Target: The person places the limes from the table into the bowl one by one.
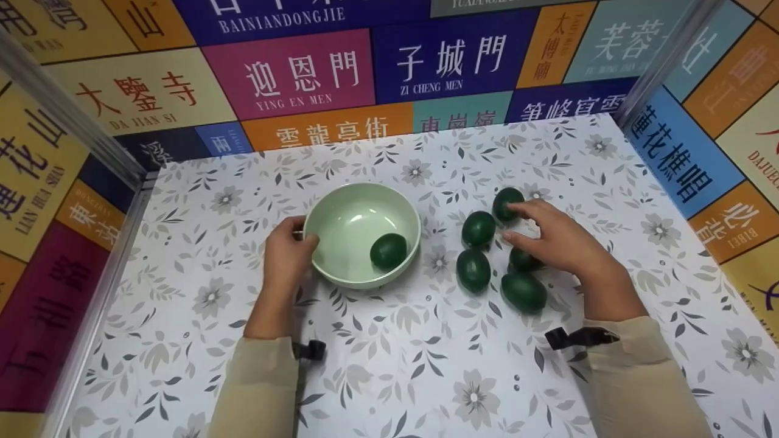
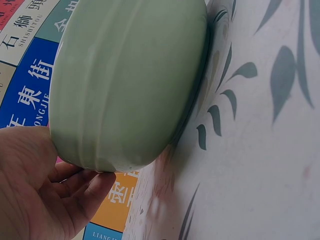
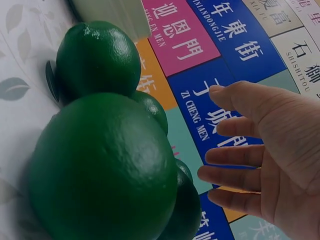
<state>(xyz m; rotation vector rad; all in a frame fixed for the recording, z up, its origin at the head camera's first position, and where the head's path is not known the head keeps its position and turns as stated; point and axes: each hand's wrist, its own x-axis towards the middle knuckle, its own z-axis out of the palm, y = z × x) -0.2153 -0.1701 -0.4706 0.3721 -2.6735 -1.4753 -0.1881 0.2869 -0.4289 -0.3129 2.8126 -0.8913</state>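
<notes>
A pale green bowl (image 1: 331,228) stands on the table with one dark green lime (image 1: 388,252) inside, against its right wall. My left hand (image 1: 289,249) grips the bowl's left rim, thumb over the edge and fingers along the outer wall. In the left wrist view, those fingers (image 2: 90,195) lie against the bowl's side. To the bowl's right sits a loose group of several more glossy limes (image 1: 473,271). Over the group's far right is my right hand (image 1: 563,237), fingers extended close by the farthest lime (image 1: 507,204). In the right wrist view, the hand (image 3: 270,155) holds nothing.
A white cloth with grey flowers and leaves covers the table (image 1: 365,365). Colourful panels (image 1: 292,73) with Chinese lettering rise behind it and at both sides. A metal post (image 1: 663,67) stands near the back right corner. Dark straps (image 1: 581,336) circle both sleeves.
</notes>
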